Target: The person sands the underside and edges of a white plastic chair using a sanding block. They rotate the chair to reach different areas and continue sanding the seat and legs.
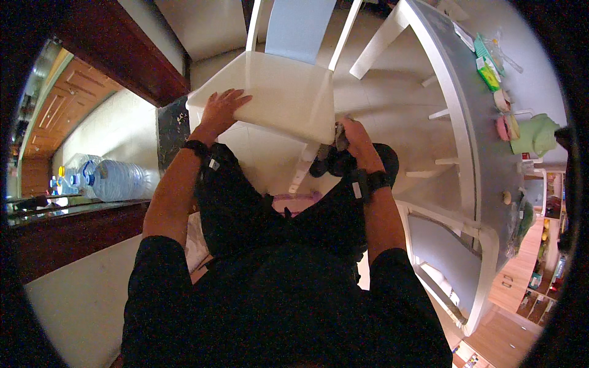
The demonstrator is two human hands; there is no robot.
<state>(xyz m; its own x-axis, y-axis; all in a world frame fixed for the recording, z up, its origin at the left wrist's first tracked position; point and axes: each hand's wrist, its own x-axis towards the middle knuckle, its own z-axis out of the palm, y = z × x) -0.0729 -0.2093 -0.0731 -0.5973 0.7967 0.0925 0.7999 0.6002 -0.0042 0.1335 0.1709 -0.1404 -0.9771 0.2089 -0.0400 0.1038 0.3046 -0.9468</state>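
Before me stands a white chair with a pale seat (280, 96) and a light blue back panel (299, 30). My left hand (224, 112) rests on the seat's left front corner, fingers spread. At the right edge of the seat, my right hand (352, 134) is closed around a crumpled greyish cloth (341, 138). The cloth is beside the seat's front right corner; whether it touches the edge I cannot tell. A chair leg (303, 169) shows between my knees. Both wrists wear dark bands.
A grey-topped table with a white edge (464, 138) stands at right, bearing a light green pitcher (536, 134) and a green basket (488, 53). Another chair (444, 257) is at lower right. Large clear plastic bottles (119, 179) lie at left beyond a dark red door frame (133, 50).
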